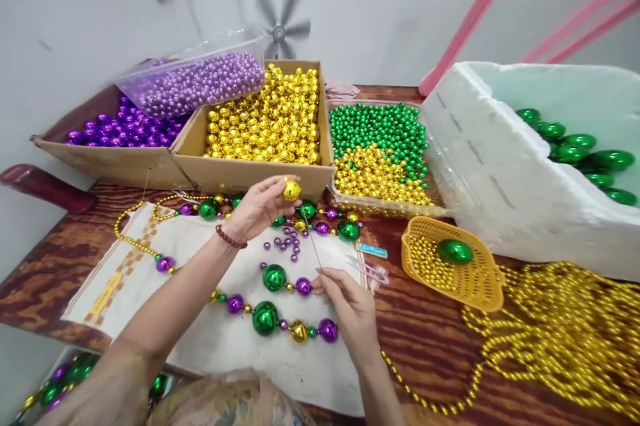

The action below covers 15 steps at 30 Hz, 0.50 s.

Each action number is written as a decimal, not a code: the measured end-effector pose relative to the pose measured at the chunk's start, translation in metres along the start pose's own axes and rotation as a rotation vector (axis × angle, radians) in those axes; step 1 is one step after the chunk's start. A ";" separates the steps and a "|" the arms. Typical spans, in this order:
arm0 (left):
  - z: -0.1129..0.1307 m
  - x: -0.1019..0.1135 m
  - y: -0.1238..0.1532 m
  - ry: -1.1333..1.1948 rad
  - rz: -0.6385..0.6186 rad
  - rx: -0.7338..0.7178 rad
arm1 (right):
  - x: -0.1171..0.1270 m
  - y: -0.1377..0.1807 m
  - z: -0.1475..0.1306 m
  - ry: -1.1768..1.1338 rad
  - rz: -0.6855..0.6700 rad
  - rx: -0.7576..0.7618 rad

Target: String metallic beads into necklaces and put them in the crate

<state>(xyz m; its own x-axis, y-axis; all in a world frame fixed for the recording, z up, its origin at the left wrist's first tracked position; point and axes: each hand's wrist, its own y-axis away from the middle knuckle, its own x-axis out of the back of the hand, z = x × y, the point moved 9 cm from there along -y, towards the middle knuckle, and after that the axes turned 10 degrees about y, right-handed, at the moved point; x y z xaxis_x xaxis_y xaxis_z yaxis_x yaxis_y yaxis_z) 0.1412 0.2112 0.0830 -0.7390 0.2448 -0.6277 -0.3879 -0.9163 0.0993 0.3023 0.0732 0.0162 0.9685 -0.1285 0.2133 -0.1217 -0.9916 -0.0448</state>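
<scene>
My left hand is raised over the table and pinches a gold bead between its fingertips. My right hand is closed in a pinch on a thin needle that points up toward the gold bead. Below both hands a partly strung necklace of green, purple and gold beads lies curved on a white cloth. Several small loose purple beads lie on the cloth between my hands.
Cardboard boxes of purple beads and gold beads stand at the back, with a clear tub of lilac beads across them. A tray of green and gold beads, a yellow basket, a foam box and gold strands lie right.
</scene>
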 end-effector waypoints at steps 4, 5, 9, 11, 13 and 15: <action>-0.035 0.033 0.027 0.285 0.191 0.067 | -0.002 0.002 -0.015 0.079 0.010 0.075; -0.038 0.038 0.029 0.332 0.223 0.065 | -0.003 0.003 -0.017 0.104 0.012 0.094; -0.042 0.048 0.031 0.430 0.299 0.068 | -0.009 0.006 -0.020 0.183 -0.012 0.123; -0.043 0.051 0.031 0.449 0.324 0.079 | -0.014 0.007 -0.019 0.210 -0.038 0.112; -0.044 0.052 0.032 0.466 0.342 0.089 | -0.017 0.007 -0.019 0.231 -0.052 0.102; -0.045 0.053 0.033 0.481 0.360 0.093 | -0.020 0.007 -0.019 0.243 -0.061 0.101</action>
<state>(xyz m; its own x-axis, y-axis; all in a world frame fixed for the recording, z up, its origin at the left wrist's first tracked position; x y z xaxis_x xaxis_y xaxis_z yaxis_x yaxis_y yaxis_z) 0.1137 0.1796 0.0185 -0.5089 -0.2658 -0.8188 -0.2230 -0.8780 0.4236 0.2780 0.0684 0.0303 0.8911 -0.0809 0.4465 -0.0305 -0.9924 -0.1189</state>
